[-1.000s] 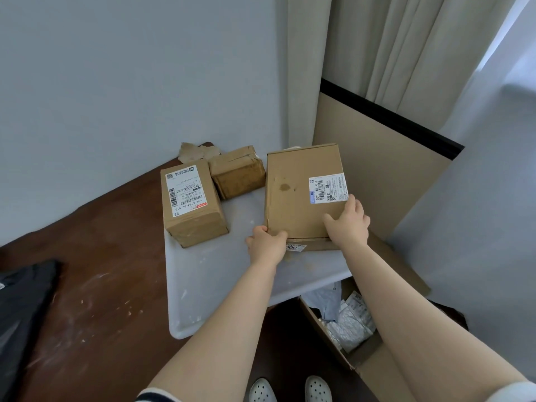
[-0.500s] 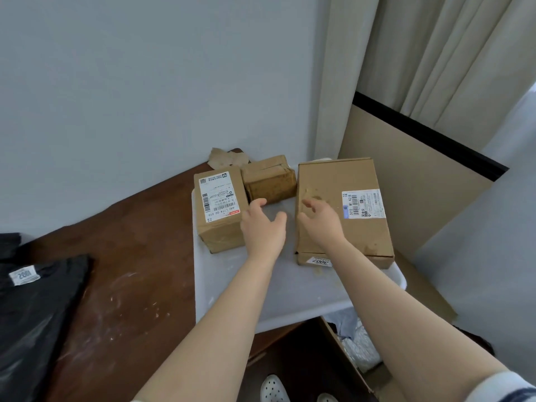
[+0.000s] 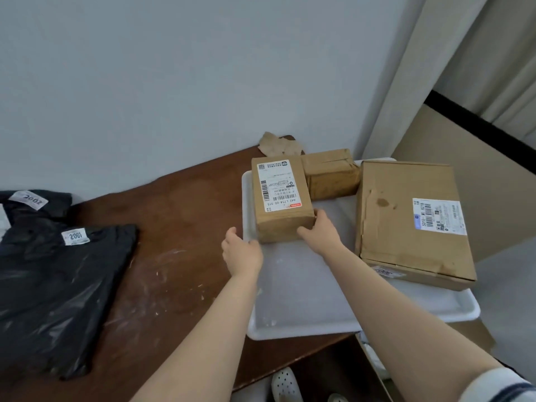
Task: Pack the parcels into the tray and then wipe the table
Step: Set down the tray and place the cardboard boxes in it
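Note:
A white tray [image 3: 304, 314] lies on the right end of the brown table [image 3: 179, 227]. Three cardboard parcels stand in it: a small labelled box [image 3: 278, 195] at the left, a taped box [image 3: 330, 175] behind it, and a large flat box [image 3: 406, 219] on the right. My right hand [image 3: 319, 233] grips the labelled box's front right corner, thumb on its side. My left hand [image 3: 242, 253] reaches over the tray's left rim, its fingertips touching the same box's front left corner. Two black bag parcels, one tagged 2001 [image 3: 52, 285] and one tagged 2002 [image 3: 34, 204], lie on the table at the left.
A torn cardboard scrap [image 3: 278, 145] sits at the table's back corner by the wall. An open carton [image 3: 374, 361] stands on the floor under the tray's overhanging right end. White shoes [image 3: 285, 384] show below the table's front edge. A curtain hangs at the right.
Both hands left the large flat box, which now rests in the tray, and moved left to the small labelled box. The view swung left, bringing the black bags in.

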